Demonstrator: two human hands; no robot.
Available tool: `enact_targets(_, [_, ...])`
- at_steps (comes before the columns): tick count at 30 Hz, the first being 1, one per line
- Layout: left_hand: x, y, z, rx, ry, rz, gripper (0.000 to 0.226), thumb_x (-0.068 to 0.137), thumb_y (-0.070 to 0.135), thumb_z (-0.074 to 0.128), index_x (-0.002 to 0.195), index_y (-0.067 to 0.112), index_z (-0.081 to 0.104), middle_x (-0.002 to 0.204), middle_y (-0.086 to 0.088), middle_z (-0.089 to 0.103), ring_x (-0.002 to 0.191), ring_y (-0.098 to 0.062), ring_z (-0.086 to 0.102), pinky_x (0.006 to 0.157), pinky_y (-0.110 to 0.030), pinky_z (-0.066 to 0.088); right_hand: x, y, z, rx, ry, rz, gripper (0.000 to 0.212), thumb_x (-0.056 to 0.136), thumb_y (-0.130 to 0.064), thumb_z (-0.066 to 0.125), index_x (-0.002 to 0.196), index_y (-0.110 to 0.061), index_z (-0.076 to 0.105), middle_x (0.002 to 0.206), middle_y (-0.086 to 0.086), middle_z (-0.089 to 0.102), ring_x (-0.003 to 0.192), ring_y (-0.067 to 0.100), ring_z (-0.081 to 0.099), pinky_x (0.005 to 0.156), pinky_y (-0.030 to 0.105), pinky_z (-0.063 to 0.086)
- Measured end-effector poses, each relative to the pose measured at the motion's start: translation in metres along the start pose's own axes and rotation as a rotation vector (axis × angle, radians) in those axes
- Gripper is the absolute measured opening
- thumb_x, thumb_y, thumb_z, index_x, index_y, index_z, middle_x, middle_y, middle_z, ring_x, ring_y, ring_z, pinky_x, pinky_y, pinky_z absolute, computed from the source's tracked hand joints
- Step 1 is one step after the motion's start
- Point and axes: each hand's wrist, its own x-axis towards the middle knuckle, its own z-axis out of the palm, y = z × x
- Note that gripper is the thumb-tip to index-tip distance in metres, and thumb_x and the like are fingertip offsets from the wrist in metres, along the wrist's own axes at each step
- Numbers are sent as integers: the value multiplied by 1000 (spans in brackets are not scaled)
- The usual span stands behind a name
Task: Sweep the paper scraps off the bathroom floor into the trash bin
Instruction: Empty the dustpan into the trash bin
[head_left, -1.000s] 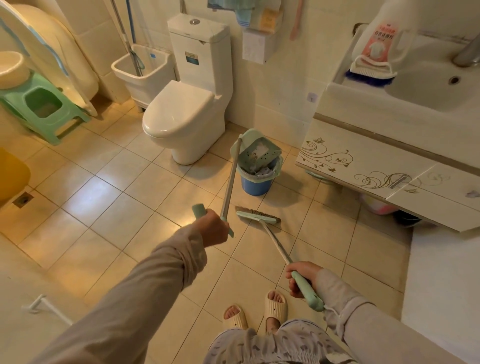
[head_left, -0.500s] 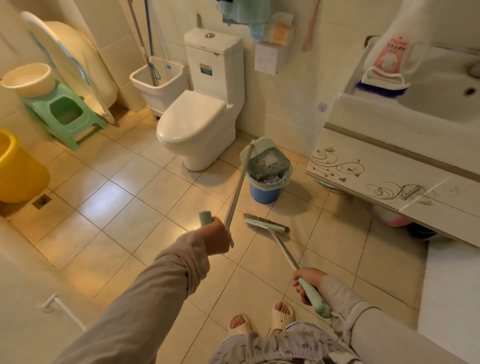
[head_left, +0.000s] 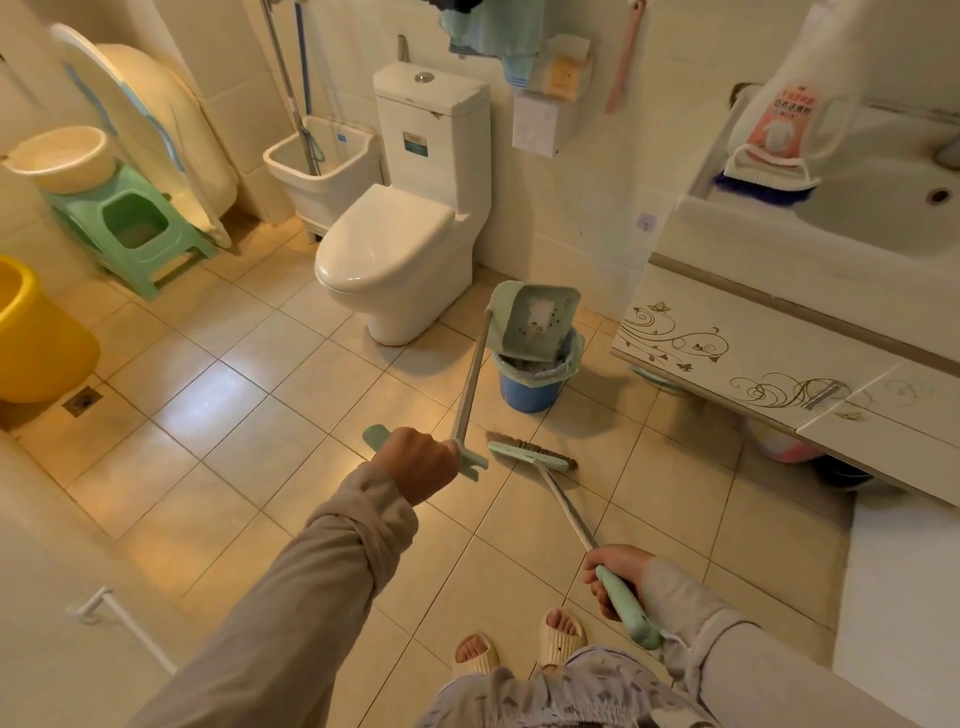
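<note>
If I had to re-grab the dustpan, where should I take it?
By the green grip at the pole's near end, where the left hand is closed now, coming from above. The dustpan is tipped over the blue bin, so the pole gives control.

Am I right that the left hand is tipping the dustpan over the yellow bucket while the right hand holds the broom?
Not quite: the head view shows the left hand tipping the dustpan over the blue trash bin, not the yellow bucket. The right hand holds the broom.
</note>
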Motion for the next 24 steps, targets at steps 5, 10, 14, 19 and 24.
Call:
enact_targets(5, [-10, 10, 6, -300, 93, -262, 28, 100, 26, 40, 116, 5, 50, 82, -5, 65, 62, -15, 48, 64, -25, 43, 0, 1, 5, -40, 2, 3, 37, 90, -12, 42, 53, -8, 43, 30, 4, 44, 35, 17, 42, 48, 27, 40])
enact_targets(10, [-28, 13, 10, -677, 293, -633, 37, 94, 43, 47, 107, 11, 59, 84, -8, 71, 61, -21, 54, 59, -28, 41, 6, -1, 2, -75, 37, -27, 37, 89, -11, 42, 52, -9, 40, 30, 3, 43, 40, 17, 39, 48, 26, 39])
enact_targets(14, [-41, 10, 15, -1059, 399, -938, 35, 88, 40, 59, 97, 7, 66, 74, -5, 61, 63, -18, 51, 56, -25, 35, 13, -7, 1, -188, 71, -32, 31, 92, -10, 39, 60, -9, 37, 24, 1, 39, 17, 10, 32, 33, 13, 33])
enact_targets(19, [-52, 6, 29, -1252, 308, -1168, 42, 87, 43, 59, 92, 3, 66, 73, -7, 57, 66, -21, 50, 57, -27, 34, 15, -17, 7, -241, 39, -45, 30, 92, -13, 40, 62, -10, 37, 26, 1, 40, 18, 12, 34, 37, 18, 34])
enact_targets(24, [-67, 16, 46, -1221, 104, -1232, 37, 84, 42, 60, 88, 5, 66, 76, -8, 61, 66, -23, 52, 61, -27, 39, 17, -31, 6, -175, -3, -65, 29, 94, -11, 38, 65, -8, 38, 26, 3, 39, 17, 14, 36, 33, 15, 37])
